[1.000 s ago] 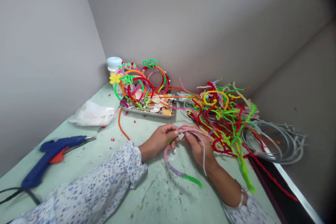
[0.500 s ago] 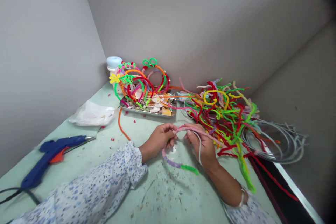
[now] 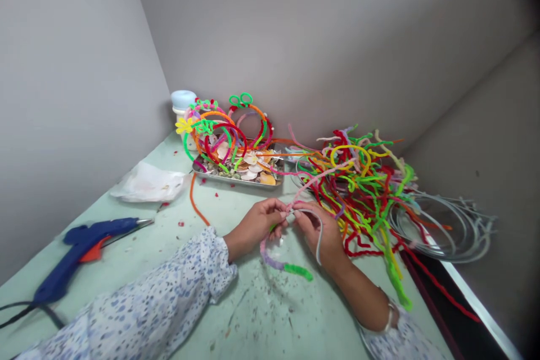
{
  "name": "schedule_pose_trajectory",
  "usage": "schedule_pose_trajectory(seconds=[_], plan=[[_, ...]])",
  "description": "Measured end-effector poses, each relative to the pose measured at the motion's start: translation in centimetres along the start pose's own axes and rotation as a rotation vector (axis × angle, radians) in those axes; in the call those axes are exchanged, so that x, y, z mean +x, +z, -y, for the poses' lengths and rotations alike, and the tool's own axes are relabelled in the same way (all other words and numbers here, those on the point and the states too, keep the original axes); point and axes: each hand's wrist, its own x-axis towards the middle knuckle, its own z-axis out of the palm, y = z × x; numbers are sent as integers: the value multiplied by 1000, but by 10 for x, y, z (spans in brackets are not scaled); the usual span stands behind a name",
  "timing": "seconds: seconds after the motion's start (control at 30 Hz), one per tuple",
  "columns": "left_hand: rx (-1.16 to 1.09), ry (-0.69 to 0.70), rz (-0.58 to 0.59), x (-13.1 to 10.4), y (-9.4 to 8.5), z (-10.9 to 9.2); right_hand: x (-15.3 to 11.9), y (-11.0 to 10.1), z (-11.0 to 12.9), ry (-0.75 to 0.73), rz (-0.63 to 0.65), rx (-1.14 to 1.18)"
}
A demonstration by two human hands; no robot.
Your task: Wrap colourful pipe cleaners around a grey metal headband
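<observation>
In the head view, the person holds a partly wrapped band (image 3: 319,239) between both hands, just above the pale green table (image 3: 236,326) and near its middle. The left hand (image 3: 259,222) pinches it between thumb and fingers where the fuzzy covering meets the bare grey strip. The right hand (image 3: 323,233) holds it just beside, its fingertips drawn close together, with the bare end curving down in front of the palm. Whether those fingers also grip the pink fuzzy strand (image 3: 316,180) cannot be told; it rises from between the hands towards the tangled fuzzy stems (image 3: 371,180). The wrapped end, pink, then lilac, then green, hangs below the left hand.

The band is probably light and springy, firm enough to keep its curve yet willing to flex or roll. Its bare part looks smooth and may slip, while the covered part should give a softer, surer hold. The pink strand is likely soft outside and easily bent, and could loosen if released. The best hold is likely a close pinch on the last wrapped turn, with the other hand steadying the bare strip beside it.
</observation>
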Motion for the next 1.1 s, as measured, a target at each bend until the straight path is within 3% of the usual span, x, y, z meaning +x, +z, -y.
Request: schedule_pose_trajectory(seconds=[0.63,0.9,1.1], plan=[[49,52,4,-3,3,-2,-1,5,1,169,0,164],[129,36,-53,-5,4,-4,-1,5,2,173,11,142],[117,116,-82,-2,3,3,0,5,5,215,-8,160]])
